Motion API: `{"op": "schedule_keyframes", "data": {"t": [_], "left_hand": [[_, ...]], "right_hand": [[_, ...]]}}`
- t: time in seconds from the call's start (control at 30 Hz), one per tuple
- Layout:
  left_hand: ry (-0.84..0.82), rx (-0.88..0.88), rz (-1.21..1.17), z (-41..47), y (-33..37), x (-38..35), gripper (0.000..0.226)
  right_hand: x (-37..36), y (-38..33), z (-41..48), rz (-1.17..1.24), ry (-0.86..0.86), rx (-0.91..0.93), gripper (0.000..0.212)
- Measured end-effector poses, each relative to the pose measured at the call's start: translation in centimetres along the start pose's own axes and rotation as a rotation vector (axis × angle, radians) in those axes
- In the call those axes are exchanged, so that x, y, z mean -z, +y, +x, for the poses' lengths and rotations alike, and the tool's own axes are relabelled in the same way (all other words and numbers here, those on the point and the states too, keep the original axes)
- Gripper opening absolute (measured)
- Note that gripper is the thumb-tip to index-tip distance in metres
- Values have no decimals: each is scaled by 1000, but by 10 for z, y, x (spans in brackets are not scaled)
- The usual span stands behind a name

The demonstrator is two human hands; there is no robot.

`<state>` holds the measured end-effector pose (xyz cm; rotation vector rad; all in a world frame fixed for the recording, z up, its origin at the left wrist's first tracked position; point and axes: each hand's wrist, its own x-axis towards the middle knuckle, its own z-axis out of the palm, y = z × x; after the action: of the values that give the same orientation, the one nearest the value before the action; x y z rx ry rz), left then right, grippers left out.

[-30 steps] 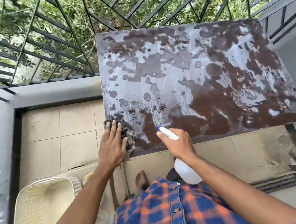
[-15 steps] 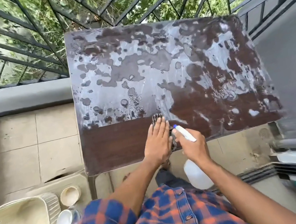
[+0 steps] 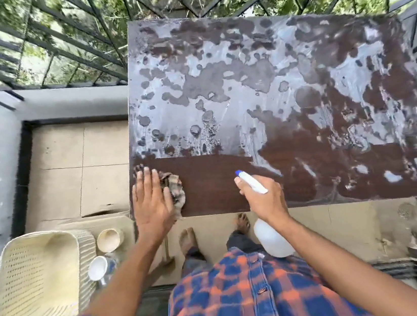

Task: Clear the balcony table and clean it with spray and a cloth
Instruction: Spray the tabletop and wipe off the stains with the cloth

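The dark brown balcony table (image 3: pixel 213 183) is covered with pale wet spray film over most of its top; a strip along the near edge is wiped to bare brown. My left hand (image 3: pixel 151 202) presses flat on a checked cloth (image 3: pixel 175 187) at the table's near left corner. My right hand (image 3: pixel 264 195) grips a white spray bottle (image 3: pixel 271 237) with a blue-tipped nozzle over the near edge, the bottle body hanging below the table edge.
A cream plastic basket (image 3: pixel 35 284) stands on the floor at the lower left, with a cream bowl (image 3: pixel 109 239) and a white cup (image 3: pixel 98 267) beside it. Black railing (image 3: pixel 68 51) runs behind the table. My bare feet (image 3: pixel 187 238) stand on the tiles.
My left hand swept the cloth right to the table's middle, then back to the near left corner, leaving a wiped brown strip along the near edge. The spray bottle stayed in my right hand.
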<state>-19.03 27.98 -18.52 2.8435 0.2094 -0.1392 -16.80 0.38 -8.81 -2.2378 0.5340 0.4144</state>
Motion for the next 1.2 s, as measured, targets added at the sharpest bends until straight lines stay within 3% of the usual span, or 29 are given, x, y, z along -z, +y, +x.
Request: {"op": "schedule_keyframes", "data": {"t": [0.13,0.37,0.53,0.77,0.9,1.03,1.2], "left_hand": [[52,247,-74,-17,-29,10,61],[84,507,-201,-27,49,-4,62],[23,140,-161,-48,136,-33,58],[-208,-494,-50,-43,239,-64,59],[-245,-525,-17,-12,267,-66,60],[-236,-542,29,41,268,-56,62],[-248,-485,49,95,264,-44,66]], "right_hand": [[-12,-10,-3,-12,-57,84,63],[3,8,-2,-38,-72,94,61],[36,38,6,-20,14,20,65],[87,74,21,79,187,-87,49],[102,85,27,118,192,-133,51],[103,83,39,128,179,-133,67],[103,69,55,92,134,-120,63]]}}
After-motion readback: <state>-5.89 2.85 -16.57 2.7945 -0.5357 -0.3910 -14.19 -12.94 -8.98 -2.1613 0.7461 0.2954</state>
